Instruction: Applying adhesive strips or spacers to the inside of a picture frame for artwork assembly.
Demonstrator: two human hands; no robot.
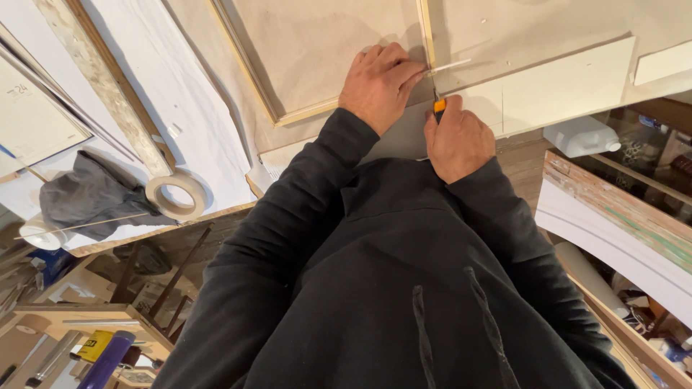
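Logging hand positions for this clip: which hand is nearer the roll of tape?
Left. The left hand presses on the wooden frame, on the side toward the roll of tape; the right hand, gripping the orange-handled knife, is farther away.

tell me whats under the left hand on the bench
The left hand presses on the wooden frame at its corner, over brown backing paper. The right hand holds an orange-handled knife beside it. The corner joint itself is covered.

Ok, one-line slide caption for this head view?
Left hand steadies a thin strip while the right hand cuts with an orange-handled knife.
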